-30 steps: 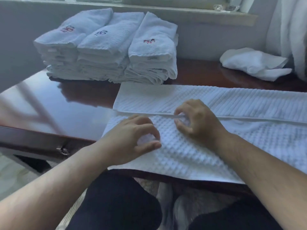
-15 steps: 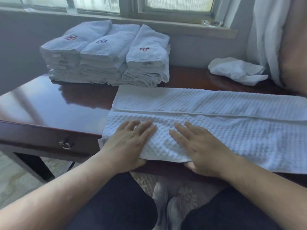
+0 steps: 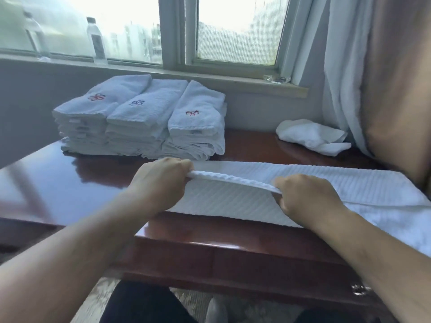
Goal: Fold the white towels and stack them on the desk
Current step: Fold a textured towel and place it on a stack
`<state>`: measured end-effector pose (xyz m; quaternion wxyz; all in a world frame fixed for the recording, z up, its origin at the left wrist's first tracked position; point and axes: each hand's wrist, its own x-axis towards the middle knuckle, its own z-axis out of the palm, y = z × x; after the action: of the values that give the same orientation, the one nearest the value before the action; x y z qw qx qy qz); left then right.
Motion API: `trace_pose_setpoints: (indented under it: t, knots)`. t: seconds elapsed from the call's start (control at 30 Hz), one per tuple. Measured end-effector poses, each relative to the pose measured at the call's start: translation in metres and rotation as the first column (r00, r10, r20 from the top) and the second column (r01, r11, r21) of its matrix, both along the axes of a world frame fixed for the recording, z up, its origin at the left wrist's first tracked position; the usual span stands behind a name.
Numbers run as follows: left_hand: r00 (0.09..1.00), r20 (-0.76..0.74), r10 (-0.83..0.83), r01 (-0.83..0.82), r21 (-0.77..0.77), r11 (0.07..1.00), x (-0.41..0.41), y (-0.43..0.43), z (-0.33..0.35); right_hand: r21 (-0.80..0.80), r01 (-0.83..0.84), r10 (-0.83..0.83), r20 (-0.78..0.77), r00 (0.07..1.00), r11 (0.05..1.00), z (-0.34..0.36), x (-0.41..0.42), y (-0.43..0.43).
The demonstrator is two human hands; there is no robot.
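Observation:
A long white waffle-weave towel (image 3: 314, 180) lies across the dark wooden desk (image 3: 77, 187), folded lengthwise. My left hand (image 3: 161, 180) grips the towel's left end at its far corner. My right hand (image 3: 303, 197) grips the same end at the near corner. Between them the end is lifted off the desk and stretched taut. Three stacks of folded white towels (image 3: 142, 122) with small embroidered marks stand side by side at the back left of the desk.
A crumpled white cloth (image 3: 312, 136) lies at the back right near the curtain (image 3: 363, 78). Two water bottles (image 3: 96, 40) stand on the window sill. The desk's front edge has a drawer pull (image 3: 360, 289) at the lower right.
My hands went from lying flat on the towel's near half to gripping its left end and lifting it. The view has tilted up toward the window.

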<state>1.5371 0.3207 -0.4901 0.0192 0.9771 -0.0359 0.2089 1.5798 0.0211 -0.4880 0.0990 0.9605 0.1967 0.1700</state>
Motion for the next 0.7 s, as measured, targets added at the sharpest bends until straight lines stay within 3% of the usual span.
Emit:
trace_pose_setpoints:
  t: [0.17,0.27,0.43,0.6,0.7]
  knots:
    - [0.998,0.022,0.055,-0.055,-0.004,0.998,0.044,0.007,-0.001,0.115,0.203,-0.201,-0.031,0.979,0.972,-0.007,0.041,-0.03]
    - [0.999,-0.001,0.045,-0.045,0.011,0.999,0.07,0.01,-0.005,0.215,0.224,-0.214,-0.066,0.975,0.951,-0.012,0.066,-0.035]
    - [0.991,-0.079,0.105,-0.097,0.096,0.991,0.108,0.02,-0.018,0.148,0.173,-0.169,-0.037,0.985,0.974,-0.012,0.109,-0.028]
    - [0.97,-0.165,0.179,-0.145,0.197,0.97,0.125,0.021,-0.02,0.09,0.185,-0.175,-0.107,0.979,0.979,-0.014,0.14,-0.011]
    - [0.978,-0.048,0.204,-0.183,0.282,0.942,0.119,0.006,-0.021,0.102,0.185,-0.173,-0.12,0.978,0.977,-0.023,0.148,-0.009]
